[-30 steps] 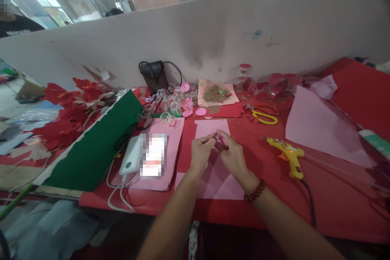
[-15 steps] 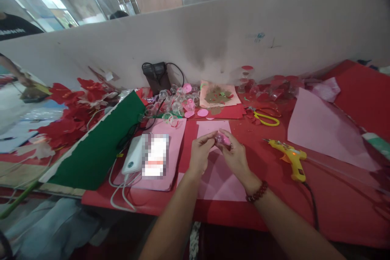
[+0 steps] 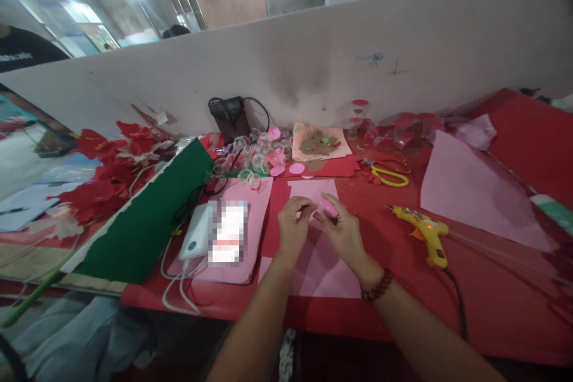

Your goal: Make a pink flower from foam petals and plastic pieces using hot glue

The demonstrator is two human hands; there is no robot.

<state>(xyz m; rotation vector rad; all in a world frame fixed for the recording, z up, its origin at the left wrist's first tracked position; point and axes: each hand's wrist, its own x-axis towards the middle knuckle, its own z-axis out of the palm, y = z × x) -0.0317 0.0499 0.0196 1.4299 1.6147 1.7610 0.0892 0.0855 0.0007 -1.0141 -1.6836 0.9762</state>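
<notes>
My left hand (image 3: pixel 293 228) and my right hand (image 3: pixel 344 231) meet above a pink paper sheet (image 3: pixel 326 268) on the red-covered table (image 3: pixel 492 286). Between their fingertips sits a small pink piece (image 3: pixel 328 209), pinched from both sides. What the piece is exactly I cannot make out. A red bead bracelet (image 3: pixel 377 285) circles my right wrist.
A yellow glue gun (image 3: pixel 425 233) lies right of my hands, yellow-handled scissors (image 3: pixel 388 174) behind it. Clear plastic pieces (image 3: pixel 255 155) and pink discs sit at the back. A white power bank (image 3: pixel 197 237), a green sheet (image 3: pixel 147 215) and red paper flowers (image 3: pixel 107 173) lie left.
Both hands stay together on the small pink piece and have sunk slightly toward the table. The fingers have shifted a little on it.
</notes>
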